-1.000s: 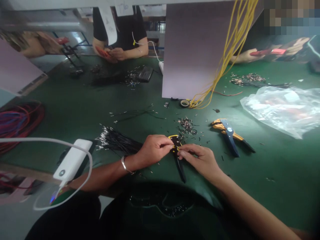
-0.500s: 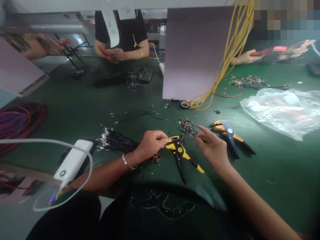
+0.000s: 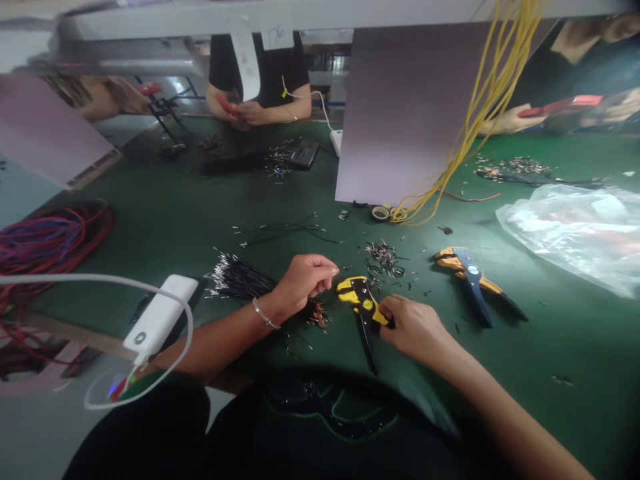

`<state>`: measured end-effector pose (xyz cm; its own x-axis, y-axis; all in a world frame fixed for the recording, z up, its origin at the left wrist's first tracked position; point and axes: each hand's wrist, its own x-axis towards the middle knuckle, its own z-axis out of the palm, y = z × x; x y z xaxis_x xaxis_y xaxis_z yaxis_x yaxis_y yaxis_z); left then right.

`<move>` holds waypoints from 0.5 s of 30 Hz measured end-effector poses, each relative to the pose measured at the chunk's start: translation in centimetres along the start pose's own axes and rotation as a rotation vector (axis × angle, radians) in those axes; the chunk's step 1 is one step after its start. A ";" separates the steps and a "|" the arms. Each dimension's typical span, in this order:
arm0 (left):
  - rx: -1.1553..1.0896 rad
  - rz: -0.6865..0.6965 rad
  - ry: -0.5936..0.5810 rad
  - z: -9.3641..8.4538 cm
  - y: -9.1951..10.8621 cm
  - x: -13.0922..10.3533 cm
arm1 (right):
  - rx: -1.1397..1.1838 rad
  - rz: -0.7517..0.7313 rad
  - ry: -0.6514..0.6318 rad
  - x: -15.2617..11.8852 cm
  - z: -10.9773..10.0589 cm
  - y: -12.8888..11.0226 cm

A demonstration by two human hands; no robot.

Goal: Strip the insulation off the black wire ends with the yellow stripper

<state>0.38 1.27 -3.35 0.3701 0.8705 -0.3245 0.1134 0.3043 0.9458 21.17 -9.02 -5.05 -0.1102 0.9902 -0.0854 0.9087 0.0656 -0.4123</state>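
Green worktable [image 3: 300, 200]. The wearer's right hand [image 3: 413, 323] is closed round the end of the yellow handle of a yellow-and-black wire stripper [image 3: 363, 300], which lies on the table just right of centre, its head towards the left hand. Snug grip, one handle only; the black handle stands clear of the palm, slanting towards the wearer, so the tool's legs are spread. Holding it by the tail probably gives control while leaving the head uncovered.

Left hand [image 3: 310, 280]: thumb and fingertips drawn together in a tight pinch, just short of the stripper's head and apart from it. Something thin shows at the tips; too small to tell what, or whether it is gripped.

A bundle of black wires [image 3: 245, 280] runs beneath the left wrist, silvery tips to the left, coppery ends [image 3: 317, 313] out on the other side. Likely laid there for easy reach of that hand. Just beyond the stripper, a pile of offcuts [image 3: 384, 259], presumably where scraps collect. A blue-and-orange wire stripper [image 3: 473, 273] lies to the right, untouched, perhaps a spare.

Across the table, a co-worker's hands [image 3: 247, 113] hold a red tool [image 3: 226, 105].
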 end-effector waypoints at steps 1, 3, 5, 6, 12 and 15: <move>-0.011 -0.002 0.002 0.0 0.0 0.0 | 0.073 0.022 0.032 0.1 0.2 0.1; -0.025 -0.008 0.005 0.0 0.3 -0.1 | 0.324 0.087 0.050 0.2 0.4 0.3; -0.033 -0.011 0.013 0.1 0.6 -0.2 | 0.644 0.211 -0.025 0.3 0.5 0.2; -0.034 -0.012 0.020 0.1 0.8 -0.2 | 0.786 0.281 -0.088 0.4 0.4 0.1; -0.049 -0.023 0.007 0.0 0.9 -0.3 | 1.230 0.416 -0.438 0.3 0.2 -1.4; -0.084 -0.043 -0.013 0.0 0.9 -0.3 | 1.317 0.416 -0.438 0.1 0.5 -2.0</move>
<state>0.38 1.30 -2.38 0.3785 0.8512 -0.3636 0.0519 0.3727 0.9265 19.12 -9.08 -4.64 -0.2669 0.7769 -0.5703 -0.0908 -0.6094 -0.7877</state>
